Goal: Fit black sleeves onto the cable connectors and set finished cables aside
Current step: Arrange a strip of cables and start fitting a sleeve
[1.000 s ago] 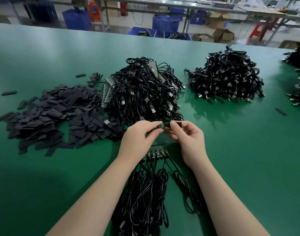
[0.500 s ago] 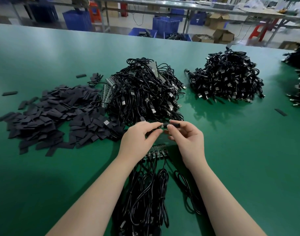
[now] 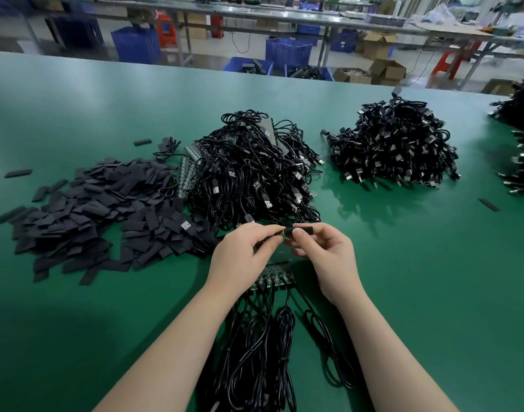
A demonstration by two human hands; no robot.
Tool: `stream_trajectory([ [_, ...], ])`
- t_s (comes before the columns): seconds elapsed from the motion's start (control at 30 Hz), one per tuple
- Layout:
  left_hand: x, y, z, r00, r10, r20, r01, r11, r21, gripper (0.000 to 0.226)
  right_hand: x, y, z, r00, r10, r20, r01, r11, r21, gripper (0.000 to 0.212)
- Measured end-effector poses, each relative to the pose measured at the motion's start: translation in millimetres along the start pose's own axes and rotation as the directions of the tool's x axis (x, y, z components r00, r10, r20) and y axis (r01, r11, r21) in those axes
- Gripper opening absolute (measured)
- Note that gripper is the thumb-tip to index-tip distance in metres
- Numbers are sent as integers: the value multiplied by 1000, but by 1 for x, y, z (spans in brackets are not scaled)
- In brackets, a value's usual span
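Note:
My left hand (image 3: 240, 253) pinches a cable connector (image 3: 281, 233) with a small green board end. My right hand (image 3: 329, 251) pinches a black sleeve (image 3: 303, 231) whose left end sits over that connector's tip. Both hands hover just above the green table (image 3: 418, 278). Below them lies a row of bare connectors (image 3: 272, 276) with their coiled black cables (image 3: 260, 352) running toward me. A heap of loose flat black sleeves (image 3: 85, 215) lies to the left.
A big tangle of black USB cables (image 3: 254, 173) sits just beyond my hands. Another cable pile (image 3: 394, 147) lies to the back right, and more cables (image 3: 522, 162) at the right edge. A stray sleeve (image 3: 489, 204) lies on the right.
The right hand has slid the black sleeve leftward onto the connector end; the hands stay close together in the same place.

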State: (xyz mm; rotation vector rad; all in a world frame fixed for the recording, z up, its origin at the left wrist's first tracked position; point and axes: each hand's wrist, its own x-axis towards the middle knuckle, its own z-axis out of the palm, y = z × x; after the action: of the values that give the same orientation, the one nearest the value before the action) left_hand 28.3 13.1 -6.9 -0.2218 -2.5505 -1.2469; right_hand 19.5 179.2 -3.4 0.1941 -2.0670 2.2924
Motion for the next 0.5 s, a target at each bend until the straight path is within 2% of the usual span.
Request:
stream_trajectory([
  [0.2,0,2,-2,999,21,31,-21,1000,-12,24,1,1,-1,1000,14,-11,-14,1000,5,7],
  [0.5,-2,2,-2,1000,4,29,-3,1000,-26,25,-1,1,1,998,-43,-36,41,997,-65,22],
])
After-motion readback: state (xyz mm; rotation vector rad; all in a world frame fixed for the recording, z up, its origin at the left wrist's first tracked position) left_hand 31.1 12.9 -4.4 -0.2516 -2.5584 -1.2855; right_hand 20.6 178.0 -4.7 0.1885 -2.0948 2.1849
